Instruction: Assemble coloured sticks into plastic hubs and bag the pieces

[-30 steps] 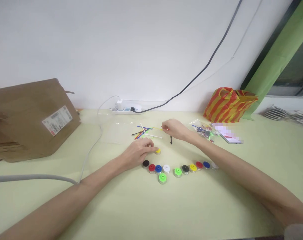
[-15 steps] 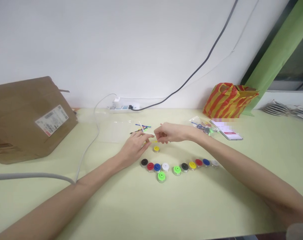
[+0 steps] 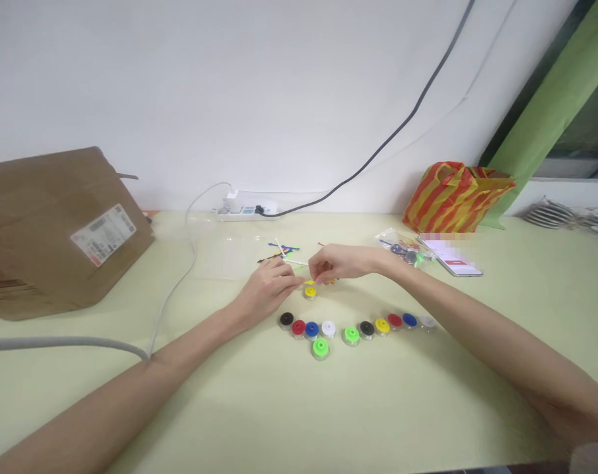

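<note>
My left hand [image 3: 269, 291] and my right hand [image 3: 341, 263] meet just above the table, fingertips almost touching. A thin yellow plastic rod [image 3: 319, 282] lies between their fingers, partly hidden, and both seem to pinch it. Right below stands a yellow disc on a clear base [image 3: 310, 292]. Nearer me, a curved row of several coloured discs [image 3: 350, 335] in black, red, blue, white, green and yellow rests on clear bases. Beyond my left fingers lies a heap of thin coloured plastic sticks [image 3: 279, 251].
A cardboard box [image 3: 56, 237] leans at the left. A power strip [image 3: 244, 210] sits against the wall, with a white cable [image 3: 180, 283] running forward. A striped plastic bag [image 3: 454, 199], a small bag of parts [image 3: 402, 247] and a phone [image 3: 454, 263] lie at the right.
My hands have come together, and the yellow rod, first at my right fingertips, now lies between both hands. The small black pin seen earlier near my right hand no longer shows.
</note>
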Demonstrator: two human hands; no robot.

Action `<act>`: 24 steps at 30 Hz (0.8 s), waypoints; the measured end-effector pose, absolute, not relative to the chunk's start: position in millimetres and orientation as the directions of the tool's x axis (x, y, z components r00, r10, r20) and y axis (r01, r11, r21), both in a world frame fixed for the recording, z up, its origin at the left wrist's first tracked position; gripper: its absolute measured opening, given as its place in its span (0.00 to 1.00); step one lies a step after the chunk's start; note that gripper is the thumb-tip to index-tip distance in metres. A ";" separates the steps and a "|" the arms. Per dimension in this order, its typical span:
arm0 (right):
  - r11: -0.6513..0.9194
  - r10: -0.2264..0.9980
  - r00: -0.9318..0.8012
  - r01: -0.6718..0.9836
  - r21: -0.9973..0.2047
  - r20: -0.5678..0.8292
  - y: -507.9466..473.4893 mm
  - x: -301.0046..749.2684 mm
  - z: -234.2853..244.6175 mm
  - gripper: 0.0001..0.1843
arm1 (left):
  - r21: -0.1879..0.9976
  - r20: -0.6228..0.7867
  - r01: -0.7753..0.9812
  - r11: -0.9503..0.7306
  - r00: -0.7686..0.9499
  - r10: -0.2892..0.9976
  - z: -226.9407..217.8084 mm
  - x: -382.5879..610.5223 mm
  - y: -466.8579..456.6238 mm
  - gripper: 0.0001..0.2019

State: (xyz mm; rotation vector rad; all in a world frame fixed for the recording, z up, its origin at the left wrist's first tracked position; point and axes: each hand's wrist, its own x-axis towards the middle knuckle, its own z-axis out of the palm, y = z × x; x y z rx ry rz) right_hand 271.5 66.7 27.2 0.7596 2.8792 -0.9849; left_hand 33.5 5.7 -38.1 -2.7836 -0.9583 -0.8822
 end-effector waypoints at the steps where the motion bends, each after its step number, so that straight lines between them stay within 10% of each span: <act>1: 0.683 0.437 -0.885 0.445 -0.579 -0.164 68.1 271.8 26.1 0.03 | 0.116 0.541 0.579 -0.807 0.644 0.540 -37.9 33.2 5.7 0.14; 24: 0.710 0.405 -0.876 0.481 -0.514 -0.260 57.7 265.4 29.6 0.10 | 0.083 0.564 0.497 -0.864 0.691 0.452 -36.6 32.0 3.2 0.16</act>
